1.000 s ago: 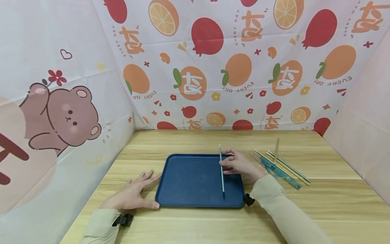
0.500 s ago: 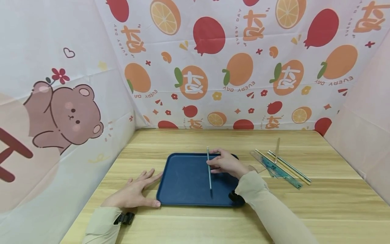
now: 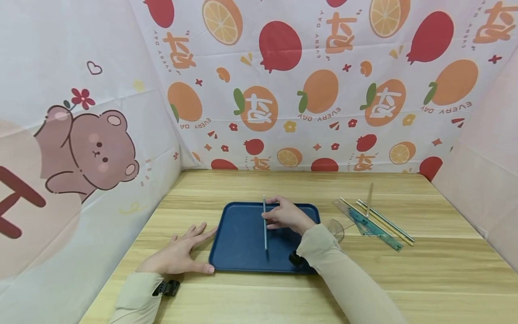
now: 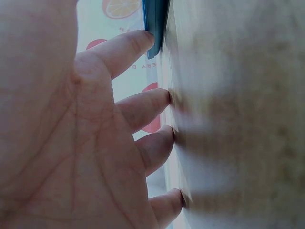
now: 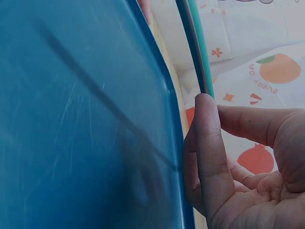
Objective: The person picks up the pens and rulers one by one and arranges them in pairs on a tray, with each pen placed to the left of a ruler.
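My right hand (image 3: 289, 216) pinches a thin teal pencil (image 3: 265, 231) between thumb and fingertips, over the middle of a dark blue tray (image 3: 238, 243). In the right wrist view the pencil (image 5: 200, 52) has a teal side and a greyish side, and its long shadow falls across the tray (image 5: 71, 129). My left hand (image 3: 178, 254) lies at the tray's left side with fingers spread, thumb at the near left corner and index fingertip at the left edge. From the left wrist, one fingertip of the left hand (image 4: 95, 124) touches the tray's rim (image 4: 156, 28); other fingertips rest on the tabletop.
Right of the tray lies a loose pile: a teal ruler (image 3: 386, 240), a gold stick (image 3: 376, 218), a teal stick (image 3: 394, 224) and a pale stick (image 3: 370, 198). A round see-through piece (image 3: 336, 230) sits beside my right sleeve. Patterned cloth (image 3: 291, 90) walls the table's back.
My right hand has carried the pencil leftward, from the tray's right part to its middle. The round see-through piece has come into view. My left hand stays in place.
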{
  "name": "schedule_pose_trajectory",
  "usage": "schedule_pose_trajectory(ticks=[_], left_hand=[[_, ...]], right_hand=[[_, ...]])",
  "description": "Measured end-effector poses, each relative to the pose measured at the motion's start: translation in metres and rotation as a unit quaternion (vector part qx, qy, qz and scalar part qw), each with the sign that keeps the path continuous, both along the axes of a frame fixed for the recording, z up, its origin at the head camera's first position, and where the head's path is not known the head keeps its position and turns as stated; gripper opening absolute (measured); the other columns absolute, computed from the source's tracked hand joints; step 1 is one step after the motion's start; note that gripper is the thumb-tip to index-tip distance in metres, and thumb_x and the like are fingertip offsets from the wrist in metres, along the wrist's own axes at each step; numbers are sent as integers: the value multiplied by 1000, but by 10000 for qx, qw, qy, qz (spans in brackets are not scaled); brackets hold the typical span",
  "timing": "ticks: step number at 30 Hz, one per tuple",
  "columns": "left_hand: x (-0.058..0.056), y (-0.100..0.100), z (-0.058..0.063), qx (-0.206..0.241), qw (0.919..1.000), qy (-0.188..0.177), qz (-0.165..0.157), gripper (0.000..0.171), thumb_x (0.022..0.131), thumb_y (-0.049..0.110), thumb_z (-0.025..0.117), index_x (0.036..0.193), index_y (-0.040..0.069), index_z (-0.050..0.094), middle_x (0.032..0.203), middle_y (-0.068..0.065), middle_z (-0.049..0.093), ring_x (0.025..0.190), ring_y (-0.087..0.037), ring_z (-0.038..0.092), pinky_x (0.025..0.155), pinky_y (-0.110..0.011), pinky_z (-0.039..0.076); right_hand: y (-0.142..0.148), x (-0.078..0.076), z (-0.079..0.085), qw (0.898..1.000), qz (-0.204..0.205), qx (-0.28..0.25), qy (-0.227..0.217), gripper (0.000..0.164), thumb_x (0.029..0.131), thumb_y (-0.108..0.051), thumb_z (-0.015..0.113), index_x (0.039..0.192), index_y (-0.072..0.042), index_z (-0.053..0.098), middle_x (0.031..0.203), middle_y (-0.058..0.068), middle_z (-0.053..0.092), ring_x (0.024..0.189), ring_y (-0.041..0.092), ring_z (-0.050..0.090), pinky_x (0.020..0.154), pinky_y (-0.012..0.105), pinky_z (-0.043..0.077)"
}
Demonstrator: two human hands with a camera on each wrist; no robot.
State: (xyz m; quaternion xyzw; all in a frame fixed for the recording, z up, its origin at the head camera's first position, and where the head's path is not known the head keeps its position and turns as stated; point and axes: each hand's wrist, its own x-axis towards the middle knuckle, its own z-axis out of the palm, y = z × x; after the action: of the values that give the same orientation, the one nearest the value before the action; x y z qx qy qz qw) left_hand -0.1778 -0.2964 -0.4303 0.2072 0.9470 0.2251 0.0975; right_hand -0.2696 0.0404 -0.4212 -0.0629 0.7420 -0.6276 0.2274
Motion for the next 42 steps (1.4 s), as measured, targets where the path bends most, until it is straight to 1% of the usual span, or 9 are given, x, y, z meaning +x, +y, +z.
schedule_pose_trajectory(ticks=[6,11,14,18,24,29,37,42], left_hand=[[0,-1,0,-8,10000,48,-3,110,78,63,90,168,24,40,175,-29,26,159,-63,18,108,-95,13],[-2,-2,0,-39,9999,151,-22,110,77,62,91,167,23,42,174,-30,27,158,-64,19,107,-95,14],[-2,-2,0,-94,9998,164,-34,110,77,63,90,167,23,42,174,-30,27,158,-63,21,107,-95,15],[-2,-1,0,-107,9998,137,-27,110,78,64,89,168,23,41,174,-30,27,158,-64,20,107,-95,15],[-3,0,1,-92,9999,52,-13,110,79,65,89,168,24,40,175,-30,25,159,-64,17,108,-95,13],[-3,0,1,-107,9999,-10,23,111,78,65,89,168,24,39,175,-29,25,159,-63,17,109,-95,12],[-2,-1,1,-87,10000,-9,36,110,79,66,88,168,25,39,175,-30,25,160,-62,17,109,-95,12],[-1,0,0,-94,10000,-16,13,110,79,66,88,169,25,39,175,-29,25,160,-62,17,108,-95,12]], right_hand=[[-14,3,2,10000,-39,60,32,51,104,-9,72,150,-6,49,112,17,73,87,16,73,79,31,67],[-27,5,1,10000,21,-13,-4,52,103,-7,72,149,-5,49,113,19,74,85,17,73,76,30,66],[-35,6,-1,10000,38,33,18,51,103,-7,72,148,-5,49,109,17,74,82,16,73,74,28,66],[-42,8,-2,9999,40,132,105,49,103,-7,72,147,-4,50,103,14,72,78,15,72,72,28,66],[-52,8,-4,9995,-26,250,173,49,102,-7,73,146,-3,52,102,14,72,77,16,72,73,30,66],[-64,11,-3,9992,-47,329,230,47,101,-6,74,143,-2,54,100,14,72,77,17,71,72,30,66],[-89,15,-1,9970,-187,709,261,48,100,-4,75,144,-2,56,95,13,73,77,17,74,68,28,65],[-103,15,-5,9932,-224,1090,338,51,100,-4,75,147,-2,57,89,11,70,73,16,73,64,25,64]])
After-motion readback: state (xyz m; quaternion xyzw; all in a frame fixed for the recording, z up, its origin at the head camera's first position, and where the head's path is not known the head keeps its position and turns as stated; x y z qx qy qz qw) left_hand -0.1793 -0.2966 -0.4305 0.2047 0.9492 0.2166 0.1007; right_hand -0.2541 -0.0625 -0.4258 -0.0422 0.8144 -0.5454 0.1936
